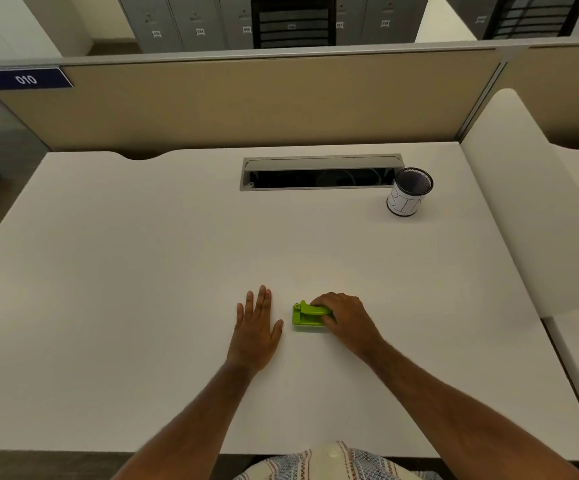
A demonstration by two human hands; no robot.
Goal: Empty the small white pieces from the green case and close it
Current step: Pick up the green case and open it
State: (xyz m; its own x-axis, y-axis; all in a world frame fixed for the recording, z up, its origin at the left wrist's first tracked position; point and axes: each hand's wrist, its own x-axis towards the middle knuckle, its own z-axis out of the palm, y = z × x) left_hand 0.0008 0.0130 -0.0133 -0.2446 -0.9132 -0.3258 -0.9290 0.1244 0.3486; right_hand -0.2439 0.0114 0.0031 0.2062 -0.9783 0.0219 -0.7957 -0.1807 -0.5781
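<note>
Office cubicle walls in tan fabric close off the far side of your white bench, with a cable slot let into it and a mesh cup wrapped in a hand-lettered paper label standing just beside the slot's right end. Everything else you need sits close to you, near the front edge.

Your left hand lies flat on the bench, palm down and fingers spread, holding nothing. Your right hand is curled over the right end of the green case, fingers draped on its top edge and thumb at its near side, so it is gripping the case where it lies on the bench, just to the right of your idle hand and apart from it.

The case looks like small, hard, moulded plastic: light, stiff, and smooth enough to skate on this slick surface if you push instead of pinch. Whether it is latched or already ajar cannot be told from here, and no white pieces show anywhere.

Judging from that, you are at the very start. Take it across the narrow sides between thumb and fingers, keeping clear of the seam and the raised part along the back, which may be the hinge or clasp. Bring the free hand in to steady one half while you open the other. Tiny loose pieces will scatter and vanish against white, so tip slowly and low, perhaps over the cup.
</note>
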